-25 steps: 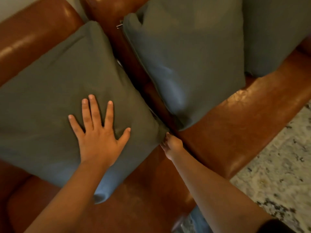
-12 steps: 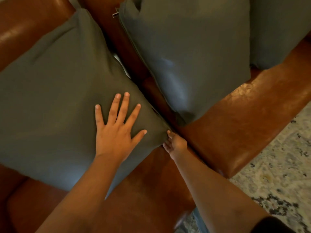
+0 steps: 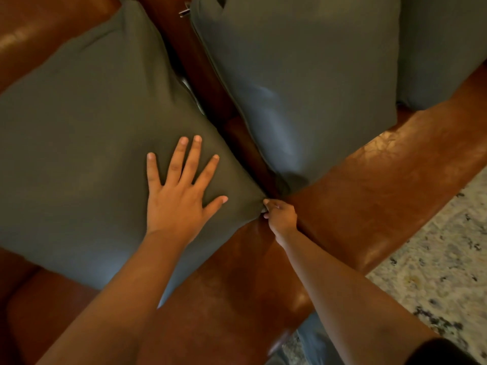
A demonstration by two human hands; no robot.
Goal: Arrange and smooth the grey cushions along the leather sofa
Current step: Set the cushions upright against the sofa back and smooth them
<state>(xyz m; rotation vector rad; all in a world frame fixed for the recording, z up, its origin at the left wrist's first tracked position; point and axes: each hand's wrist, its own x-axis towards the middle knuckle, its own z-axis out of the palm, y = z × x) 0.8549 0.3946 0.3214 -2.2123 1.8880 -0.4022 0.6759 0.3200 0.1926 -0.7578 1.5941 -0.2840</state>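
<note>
Slid rightward since the earlier frame, the left hand (image 3: 179, 204) is pressed flat, fingers spread, on the left cushion (image 3: 79, 143), whose near right corner, just beyond the thumb, is pinched by the right hand (image 3: 280, 216) on the sofa (image 3: 369, 196).

right grip (image 3: 280, 216): fingertips partly hidden at left cushion (image 3: 92, 143) corner | right cushion (image 3: 442, 48): cut by top and right edges | middle cushion (image 3: 303, 88): top cut off | pale object in gap (image 3: 188, 84): unidentifiable
</note>
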